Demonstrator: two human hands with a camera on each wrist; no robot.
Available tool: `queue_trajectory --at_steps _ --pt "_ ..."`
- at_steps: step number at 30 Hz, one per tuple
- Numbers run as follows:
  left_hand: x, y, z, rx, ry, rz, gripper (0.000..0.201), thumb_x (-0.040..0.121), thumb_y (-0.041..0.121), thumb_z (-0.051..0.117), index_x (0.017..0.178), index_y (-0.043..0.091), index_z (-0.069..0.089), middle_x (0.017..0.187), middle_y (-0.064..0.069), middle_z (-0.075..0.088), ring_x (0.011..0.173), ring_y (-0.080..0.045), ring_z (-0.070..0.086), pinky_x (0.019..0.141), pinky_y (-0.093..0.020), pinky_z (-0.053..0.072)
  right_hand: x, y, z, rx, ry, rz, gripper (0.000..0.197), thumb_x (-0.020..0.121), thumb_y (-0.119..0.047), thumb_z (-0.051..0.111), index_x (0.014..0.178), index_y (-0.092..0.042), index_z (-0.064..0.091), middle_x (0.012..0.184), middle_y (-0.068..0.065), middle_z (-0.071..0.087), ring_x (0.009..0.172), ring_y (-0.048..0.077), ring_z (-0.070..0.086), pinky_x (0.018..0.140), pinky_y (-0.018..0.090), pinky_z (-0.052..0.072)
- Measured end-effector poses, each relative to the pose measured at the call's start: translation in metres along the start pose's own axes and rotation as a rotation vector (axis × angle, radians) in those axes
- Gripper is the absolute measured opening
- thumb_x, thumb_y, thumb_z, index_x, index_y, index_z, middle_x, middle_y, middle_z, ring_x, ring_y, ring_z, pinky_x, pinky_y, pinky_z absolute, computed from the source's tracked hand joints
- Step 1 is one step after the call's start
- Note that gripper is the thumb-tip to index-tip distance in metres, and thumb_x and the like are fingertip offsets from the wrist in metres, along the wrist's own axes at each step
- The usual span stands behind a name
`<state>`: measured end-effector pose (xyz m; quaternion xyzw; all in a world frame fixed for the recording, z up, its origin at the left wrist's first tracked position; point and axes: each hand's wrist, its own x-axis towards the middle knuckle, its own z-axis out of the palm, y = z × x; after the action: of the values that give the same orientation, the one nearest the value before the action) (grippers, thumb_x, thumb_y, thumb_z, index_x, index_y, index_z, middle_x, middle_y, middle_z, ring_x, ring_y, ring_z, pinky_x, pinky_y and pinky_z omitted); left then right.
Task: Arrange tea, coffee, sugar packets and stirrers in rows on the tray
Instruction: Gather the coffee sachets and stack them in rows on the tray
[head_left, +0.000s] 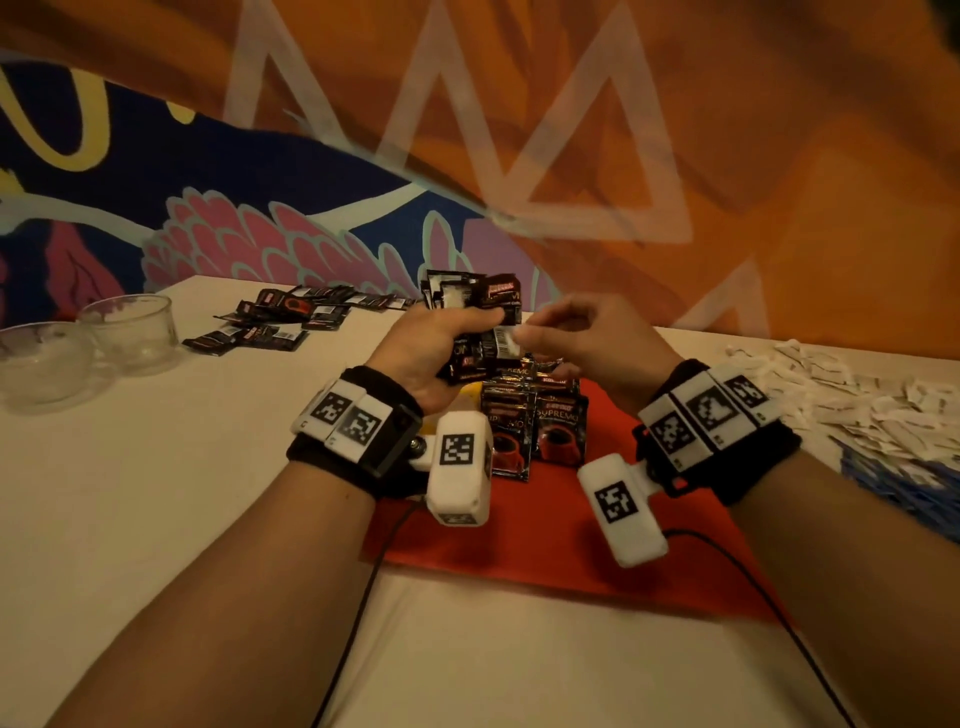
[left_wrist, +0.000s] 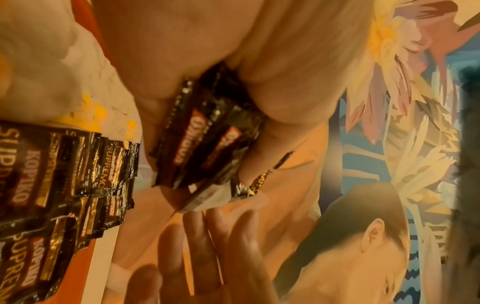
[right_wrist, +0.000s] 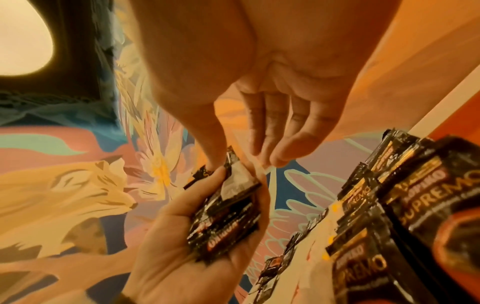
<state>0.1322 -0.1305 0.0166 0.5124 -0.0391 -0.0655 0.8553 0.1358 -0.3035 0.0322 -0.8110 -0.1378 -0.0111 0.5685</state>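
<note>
My left hand (head_left: 447, 338) grips a fanned stack of dark coffee packets (head_left: 475, 299) above the far end of the red tray (head_left: 519, 535). My right hand (head_left: 527, 332) meets it from the right, and its thumb and fingertips pinch the white-backed edge of one coffee packet (head_left: 506, 343) in that stack. The right wrist view shows the stack (right_wrist: 226, 218) lying in the left palm (right_wrist: 171, 246), with the right fingers (right_wrist: 275, 148) at its top edge. Several Supremo coffee packets (head_left: 535, 415) lie overlapped in rows on the tray, also visible in the left wrist view (left_wrist: 64, 185).
More coffee packets (head_left: 280, 317) are scattered on the white table at the back left, next to two glass bowls (head_left: 130, 327). White packets (head_left: 831, 384) are heaped on the right, with blue items (head_left: 893, 483) in front of them. A painted wall stands behind.
</note>
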Motion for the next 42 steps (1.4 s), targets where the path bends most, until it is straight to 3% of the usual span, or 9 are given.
queue_trajectory --at_steps 8,12,16,18,21,25,31,35,42 --pt "0.001 -0.008 0.011 0.184 0.077 0.085 0.03 0.089 0.0 0.065 0.119 -0.002 0.065 0.107 -0.023 0.071 0.092 -0.035 0.071 0.081 -0.045 0.059 0.0 0.018 0.006 0.075 0.044 -0.038 0.018 0.076 -0.015 0.083 0.083 -0.018 0.068 0.085 0.006 0.072 0.081 0.019 0.069 0.07 0.034 0.051" --pt "0.0 -0.012 0.013 0.264 0.096 0.134 0.022 0.089 0.005 0.07 0.11 0.005 0.07 0.103 -0.018 0.074 0.093 -0.032 0.073 0.08 -0.045 0.06 -0.002 0.02 0.008 0.139 0.036 -0.032 0.018 0.078 -0.017 0.082 0.089 -0.013 0.069 0.101 0.018 0.07 0.097 0.035 0.069 0.08 0.047 0.055" --pt "0.001 -0.013 0.018 0.354 0.249 0.241 0.009 0.088 0.02 0.074 0.087 0.015 0.066 0.064 0.007 0.061 0.056 -0.009 0.054 0.055 -0.027 0.043 0.001 0.013 0.0 -0.075 0.203 -0.163 0.021 0.075 -0.019 0.082 0.077 -0.024 0.061 0.079 -0.002 0.066 0.076 0.012 0.064 0.072 0.033 0.052" --pt "0.0 -0.01 0.021 0.328 0.276 0.26 0.018 0.088 0.026 0.075 0.082 0.016 0.062 0.066 0.001 0.053 0.057 -0.011 0.046 0.054 -0.028 0.039 0.0 0.006 -0.004 -0.214 0.277 -0.251 0.02 0.078 -0.015 0.076 0.081 -0.023 0.058 0.074 -0.005 0.061 0.063 0.002 0.055 0.062 0.022 0.047" --pt "-0.007 -0.009 0.029 0.277 0.181 0.27 0.027 0.078 0.036 0.077 0.083 0.012 0.066 0.079 -0.011 0.064 0.068 -0.018 0.06 0.062 -0.032 0.047 -0.005 0.0 0.002 -0.389 0.292 -0.385 0.021 0.079 -0.006 0.068 0.085 -0.022 0.056 0.069 -0.004 0.054 0.06 0.006 0.048 0.055 0.01 0.035" --pt "-0.009 -0.01 0.032 0.158 0.147 0.305 0.018 0.084 0.019 0.074 0.097 0.006 0.071 0.094 -0.014 0.073 0.085 -0.026 0.072 0.068 -0.032 0.055 -0.008 0.004 0.014 -0.565 0.245 -0.562 0.026 0.076 -0.008 0.074 0.099 -0.014 0.064 0.087 -0.007 0.051 0.075 0.009 0.045 0.065 0.004 0.03" --pt "-0.006 -0.006 0.023 0.082 0.261 0.287 0.016 0.091 0.005 0.067 0.107 0.002 0.068 0.088 -0.011 0.074 0.077 -0.022 0.074 0.058 -0.027 0.057 -0.006 0.007 0.006 -0.355 0.268 -0.393 0.022 0.074 -0.039 0.082 0.084 -0.024 0.07 0.104 -0.005 0.056 0.093 0.004 0.054 0.079 0.008 0.04" --pt "-0.006 -0.005 0.022 0.041 0.211 0.289 0.025 0.09 0.002 0.066 0.114 -0.004 0.065 0.096 -0.016 0.073 0.084 -0.027 0.073 0.062 -0.03 0.058 0.0 0.012 0.007 -0.148 0.23 -0.231 0.027 0.074 -0.022 0.085 0.074 -0.026 0.058 0.082 -0.003 0.069 0.08 0.016 0.067 0.074 0.035 0.054" --pt "-0.006 -0.006 0.022 -0.032 0.114 0.212 0.016 0.092 0.016 0.066 0.102 0.005 0.066 0.09 -0.011 0.071 0.084 -0.026 0.072 0.068 -0.035 0.059 -0.001 0.018 0.003 -0.107 0.141 -0.196 0.031 0.074 -0.014 0.085 0.085 -0.025 0.057 0.077 -0.002 0.074 0.076 0.012 0.071 0.071 0.031 0.053"
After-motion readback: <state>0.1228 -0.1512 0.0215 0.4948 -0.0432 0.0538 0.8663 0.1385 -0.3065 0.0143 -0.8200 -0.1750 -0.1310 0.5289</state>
